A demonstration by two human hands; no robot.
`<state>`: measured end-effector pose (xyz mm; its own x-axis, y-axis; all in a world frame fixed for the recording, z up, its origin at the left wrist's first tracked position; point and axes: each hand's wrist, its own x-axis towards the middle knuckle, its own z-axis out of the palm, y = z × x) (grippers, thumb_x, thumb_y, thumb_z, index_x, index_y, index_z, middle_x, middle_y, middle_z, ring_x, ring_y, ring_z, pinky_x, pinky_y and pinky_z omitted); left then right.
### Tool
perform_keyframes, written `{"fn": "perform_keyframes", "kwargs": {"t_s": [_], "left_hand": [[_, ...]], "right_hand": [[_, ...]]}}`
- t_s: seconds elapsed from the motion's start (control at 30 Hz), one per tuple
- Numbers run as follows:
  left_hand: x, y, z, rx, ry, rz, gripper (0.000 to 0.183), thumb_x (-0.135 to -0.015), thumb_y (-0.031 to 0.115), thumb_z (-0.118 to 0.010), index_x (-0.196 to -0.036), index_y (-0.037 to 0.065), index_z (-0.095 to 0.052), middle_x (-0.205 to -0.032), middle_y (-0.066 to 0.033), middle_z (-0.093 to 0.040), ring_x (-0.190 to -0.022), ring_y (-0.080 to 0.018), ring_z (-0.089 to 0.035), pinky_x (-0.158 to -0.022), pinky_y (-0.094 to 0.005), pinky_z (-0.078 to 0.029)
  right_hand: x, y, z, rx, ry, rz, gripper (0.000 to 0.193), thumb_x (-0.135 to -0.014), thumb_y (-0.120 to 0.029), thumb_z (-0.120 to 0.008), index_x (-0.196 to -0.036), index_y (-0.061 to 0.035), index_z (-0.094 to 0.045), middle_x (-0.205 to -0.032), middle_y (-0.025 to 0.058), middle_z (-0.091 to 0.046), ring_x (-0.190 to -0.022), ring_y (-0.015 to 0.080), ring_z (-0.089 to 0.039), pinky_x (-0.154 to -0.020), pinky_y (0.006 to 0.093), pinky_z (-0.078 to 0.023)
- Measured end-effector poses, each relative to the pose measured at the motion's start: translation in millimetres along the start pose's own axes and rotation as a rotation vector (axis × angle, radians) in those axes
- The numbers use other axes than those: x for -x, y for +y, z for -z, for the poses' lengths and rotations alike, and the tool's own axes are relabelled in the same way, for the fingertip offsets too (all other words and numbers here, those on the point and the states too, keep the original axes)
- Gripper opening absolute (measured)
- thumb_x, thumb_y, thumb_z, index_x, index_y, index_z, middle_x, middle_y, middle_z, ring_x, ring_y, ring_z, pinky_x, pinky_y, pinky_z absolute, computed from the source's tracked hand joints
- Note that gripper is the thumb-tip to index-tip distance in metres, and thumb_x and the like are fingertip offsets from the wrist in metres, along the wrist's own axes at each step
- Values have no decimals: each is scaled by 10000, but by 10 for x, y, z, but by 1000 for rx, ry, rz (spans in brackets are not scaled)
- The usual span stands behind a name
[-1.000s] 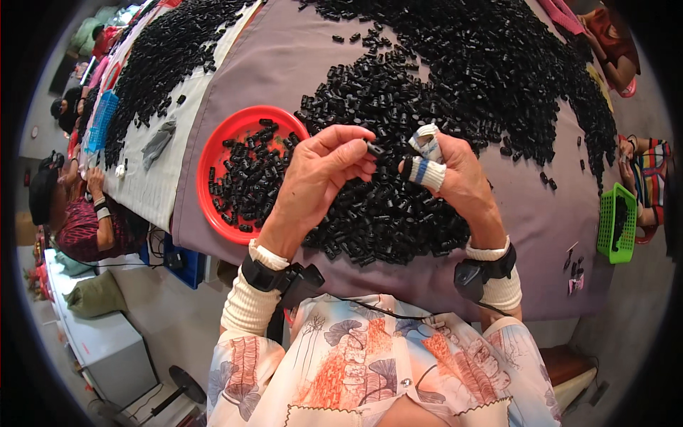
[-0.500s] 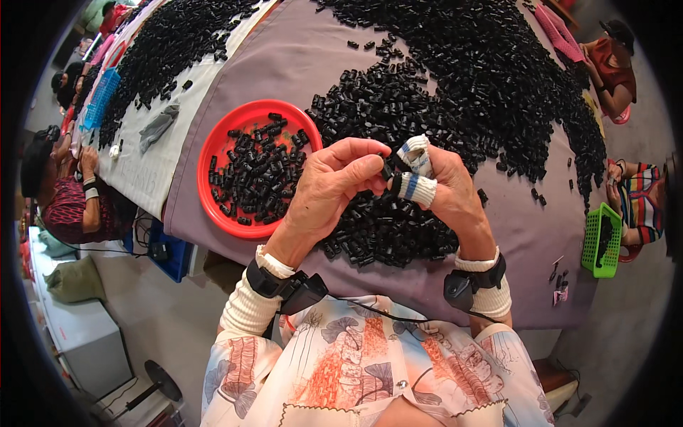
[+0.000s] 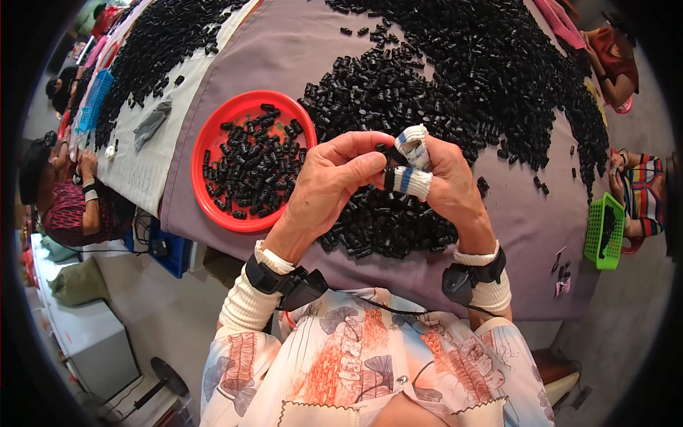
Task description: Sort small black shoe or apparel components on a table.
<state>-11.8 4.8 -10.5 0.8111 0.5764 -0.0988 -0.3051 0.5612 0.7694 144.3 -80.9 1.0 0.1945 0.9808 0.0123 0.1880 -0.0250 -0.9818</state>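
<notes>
Counter [image 3: 299, 50], draped in mauve cloth, carries a broad heap of small black plastic parts [image 3: 455, 64] spreading toward the person's front. Red round tray [image 3: 206, 142] sits left of the hands, partly filled with the same black pieces. Green basket [image 3: 605, 231] hangs off the far right edge. Both hands meet above the near part of the heap. Left hand [image 3: 334, 185] curled, fingertips pinched onto a small black piece [image 3: 385, 151]. Right hand [image 3: 445, 181], two fingers wrapped in white tape, closed on the same piece from the other side.
</notes>
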Motion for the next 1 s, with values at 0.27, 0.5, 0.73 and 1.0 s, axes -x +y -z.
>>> {"fn": "perform_keyframes", "kwargs": {"t_s": [0.27, 0.5, 0.73, 1.0], "left_hand": [[-13, -88, 12, 125, 17, 10, 279, -852, 56, -572, -1117, -23, -540, -965, -86, -611, -832, -114, -585, -726, -243, -495], [-14, -102, -6, 243, 10, 36, 274, -865, 49, -545, -1131, -14, -532, -990, -81, -607, -864, -126, -592, -701, -243, -498], [-15, -115, 32, 234, -12, 40, 258, -864, 44, -544, -1116, -11, -538, -998, -75, -603, -853, -122, -591, -682, -240, -498], [-10, -116, 9, 214, 36, 67, 238, -862, 40, -546, -1096, -6, -553, -974, -56, -603, -816, -90, -572, -689, -225, -489]], "right_hand": [[-31, 33, 56, 69, 5, 35, 287, -695, -221, -735, -814, -23, -564, -624, 3, -508, -552, 83, -444, -499, 252, -385], [-68, -31, 62, 97, -115, 29, 317, -673, -249, -725, -799, -7, -564, -624, 40, -532, -566, 114, -488, -525, 273, -408], [-96, -2, 53, 184, -147, 13, 382, -644, -312, -717, -790, 3, -557, -628, 92, -548, -555, 192, -519, -533, 308, -419], [-109, 40, 72, 238, -175, 3, 387, -633, -304, -711, -778, 14, -545, -615, 108, -534, -542, 226, -511, -527, 331, -413]]}}
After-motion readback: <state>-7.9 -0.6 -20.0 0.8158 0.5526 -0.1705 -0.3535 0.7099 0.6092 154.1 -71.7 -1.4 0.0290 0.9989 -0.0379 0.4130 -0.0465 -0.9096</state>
